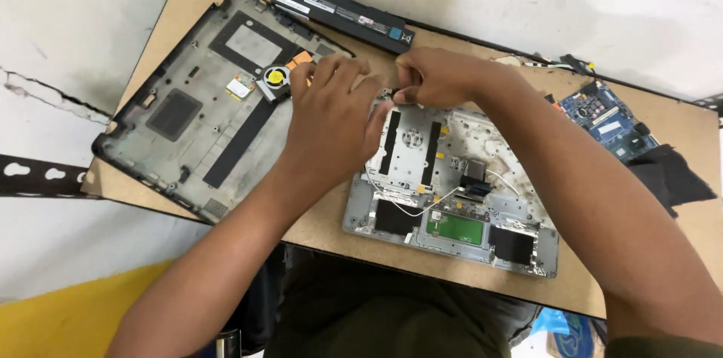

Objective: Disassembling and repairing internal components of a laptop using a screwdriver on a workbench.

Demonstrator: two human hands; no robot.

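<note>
Head view: hands (339,113) on palmrest frame (452,192)

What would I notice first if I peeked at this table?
Two hands, the left hand and right hand, meet at the far edge of a silver opened laptop half in the middle. Left of it lies a dark laptop bottom cover with a yellow-hubbed fan.

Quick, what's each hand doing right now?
Left hand: fingers curled on the grey laptop shell; grip cannot be told.
Right hand: pinched shut on a small dark part.
</note>
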